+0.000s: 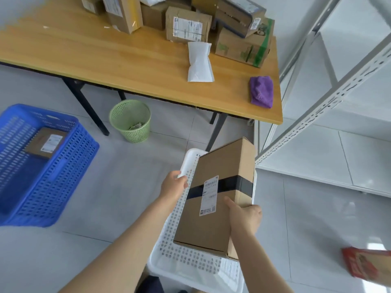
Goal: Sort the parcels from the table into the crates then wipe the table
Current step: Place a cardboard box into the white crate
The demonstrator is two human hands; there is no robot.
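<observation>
The sorting looks early, with one box going in now and most of the work still ahead. The right hand [245,216] grips a brown box [213,208] at its near right corner, with the thumb pressed flat on the top face and the other fingers wrapped under the side, out of sight. The box has a dark tape band and a white label, and it lies tilted across the white crate [190,261], which sits directly beneath both hands. Whether it rests on the crate floor cannot be told. Just left of the box, the left hand [174,185] clasps the crate's rim with its fingers curled over the edge, seemingly to steady it. Further left of the hands, on the floor, a blue crate [53,178] already holds one flat parcel [45,142]. Beyond the fingers stands the table [127,60]. A heap of parcels [190,26] is still piled at its far end, and a white envelope [200,62] lies nearer. A folded purple cloth [261,92] sits unused at the table's near right corner, so the wiping appears not yet begun. A green bin [130,120] stands under the table, and a white rack [338,85] rises to the right of the hands.
</observation>
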